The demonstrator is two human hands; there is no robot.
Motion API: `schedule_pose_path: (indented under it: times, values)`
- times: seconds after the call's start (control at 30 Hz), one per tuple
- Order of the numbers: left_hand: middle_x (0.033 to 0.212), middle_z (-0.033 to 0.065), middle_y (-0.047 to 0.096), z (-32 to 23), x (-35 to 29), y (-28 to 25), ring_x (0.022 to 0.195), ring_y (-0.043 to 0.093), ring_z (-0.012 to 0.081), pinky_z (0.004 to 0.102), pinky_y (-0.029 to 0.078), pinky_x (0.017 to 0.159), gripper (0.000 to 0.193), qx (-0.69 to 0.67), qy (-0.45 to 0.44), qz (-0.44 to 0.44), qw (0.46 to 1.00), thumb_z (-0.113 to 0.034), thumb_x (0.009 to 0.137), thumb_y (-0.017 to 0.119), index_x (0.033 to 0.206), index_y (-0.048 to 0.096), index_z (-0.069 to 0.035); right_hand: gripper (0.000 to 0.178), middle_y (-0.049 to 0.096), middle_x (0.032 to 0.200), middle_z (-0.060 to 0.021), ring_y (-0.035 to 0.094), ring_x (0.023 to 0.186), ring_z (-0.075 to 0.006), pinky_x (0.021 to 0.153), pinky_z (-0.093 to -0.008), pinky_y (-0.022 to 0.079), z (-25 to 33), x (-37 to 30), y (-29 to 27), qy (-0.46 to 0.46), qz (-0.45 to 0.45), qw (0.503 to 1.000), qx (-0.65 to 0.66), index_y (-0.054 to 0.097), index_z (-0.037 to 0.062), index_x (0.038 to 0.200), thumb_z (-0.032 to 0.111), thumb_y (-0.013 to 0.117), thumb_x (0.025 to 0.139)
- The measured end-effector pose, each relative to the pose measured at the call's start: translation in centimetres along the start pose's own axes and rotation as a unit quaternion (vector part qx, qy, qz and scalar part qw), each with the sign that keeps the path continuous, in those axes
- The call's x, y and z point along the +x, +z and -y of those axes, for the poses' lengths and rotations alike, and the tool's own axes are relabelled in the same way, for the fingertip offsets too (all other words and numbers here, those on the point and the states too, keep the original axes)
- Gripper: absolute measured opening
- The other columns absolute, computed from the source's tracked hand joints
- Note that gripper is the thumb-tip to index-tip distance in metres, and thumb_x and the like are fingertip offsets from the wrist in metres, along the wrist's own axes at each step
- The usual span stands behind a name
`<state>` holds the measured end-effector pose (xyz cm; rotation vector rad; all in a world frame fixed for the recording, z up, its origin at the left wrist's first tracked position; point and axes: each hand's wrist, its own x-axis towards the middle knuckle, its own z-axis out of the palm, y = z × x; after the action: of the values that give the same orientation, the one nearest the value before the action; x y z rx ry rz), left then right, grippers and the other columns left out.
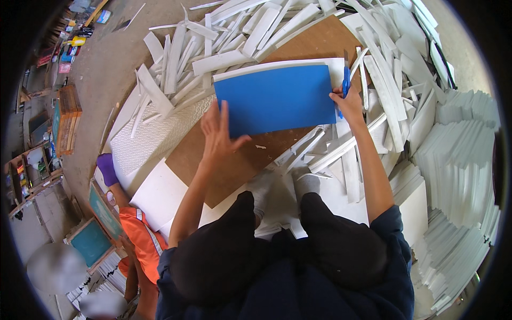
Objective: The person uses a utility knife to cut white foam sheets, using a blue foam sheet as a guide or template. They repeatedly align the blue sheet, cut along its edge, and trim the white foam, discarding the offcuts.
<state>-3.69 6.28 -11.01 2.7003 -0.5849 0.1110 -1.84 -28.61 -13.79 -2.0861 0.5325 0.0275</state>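
A blue rectangular sheet (274, 98) lies over a white sheet (337, 66), whose edge shows along the far and right sides. Both rest on a brown board (234, 173). My left hand (217, 128) is at the blue sheet's near left corner, fingers spread, with the fingertips over its edge. By the right edge of the blue sheet, my right hand (349, 101) is closed round a blue utility knife (346, 82). The knife stands roughly lengthwise along that edge, its dark tip pointing away from me.
Heaps of white offcut strips (234, 45) surround the board's far and right sides. Tall stacks of white sheets (453, 144) stand on the right. Another person in orange clothing (141, 229) sits close on my left. Wooden frames (68, 120) and shelves stand farther left.
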Motion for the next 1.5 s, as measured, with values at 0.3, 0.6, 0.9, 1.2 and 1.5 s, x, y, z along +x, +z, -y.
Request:
schedule_pose_path:
  times: [0.3,0.6,0.9,1.2,1.5]
  values:
    - [0.140,0.0313,0.004,0.4,0.7,1.2,0.129,0.014,0.0457,0.0494,0.021,0.105,0.119,-0.115,0.010,0.025,0.993,-0.033,0.050,0.083,0.137,0.010,0.001,0.028,0.064,0.081,-0.0109,0.064,0.074,-0.0209,0.070,-0.0304,0.049,0.0,0.1,-0.4,-0.002,0.017,1.000,0.020,0.052,-0.0006,0.087,0.011,0.069,0.068]
    - [0.139,0.0301,0.009,1.1,0.0,2.4,0.128,0.015,0.0450,0.0483,0.022,0.105,0.123,-0.161,-0.048,0.021,0.986,-0.030,0.049,0.084,0.137,0.004,0.004,0.030,0.064,0.078,-0.0104,0.063,0.068,-0.0174,0.063,-0.0287,0.049,0.3,0.5,-0.3,0.025,0.032,0.998,0.038,0.052,-0.0008,0.086,0.011,0.071,0.067]
    - [0.142,0.0250,0.011,-3.0,2.5,1.8,0.133,0.008,0.0384,0.0546,0.007,0.105,0.109,0.067,0.064,0.104,0.990,-0.047,0.060,0.073,0.135,0.014,0.005,0.029,0.065,0.080,-0.0123,0.065,0.068,-0.0188,0.061,-0.0288,0.052,0.6,0.8,-0.7,0.017,0.046,0.998,0.025,0.051,-0.0043,0.086,0.008,0.070,0.067]
    - [0.141,0.0217,0.018,-13.0,8.6,7.0,0.133,0.011,0.0355,0.0603,0.005,0.102,0.103,-0.015,0.179,0.084,0.980,-0.055,0.059,0.068,0.134,0.025,0.001,0.031,0.064,0.076,-0.0106,0.064,0.066,-0.0180,0.059,-0.0286,0.051,0.0,0.2,-0.4,-0.007,0.023,0.999,0.041,0.051,-0.0026,0.087,0.009,0.072,0.067]
    - [0.142,0.0196,0.018,-12.8,8.8,7.3,0.133,0.011,0.0342,0.0604,0.006,0.102,0.087,-0.025,0.180,0.049,0.982,-0.053,0.072,0.057,0.134,0.026,-0.001,0.025,0.058,0.081,-0.0139,0.057,0.071,-0.0256,0.068,-0.0356,0.044,-2.1,0.8,-1.6,-0.022,-0.173,0.983,-0.058,0.053,-0.0008,0.084,0.013,0.069,0.071]
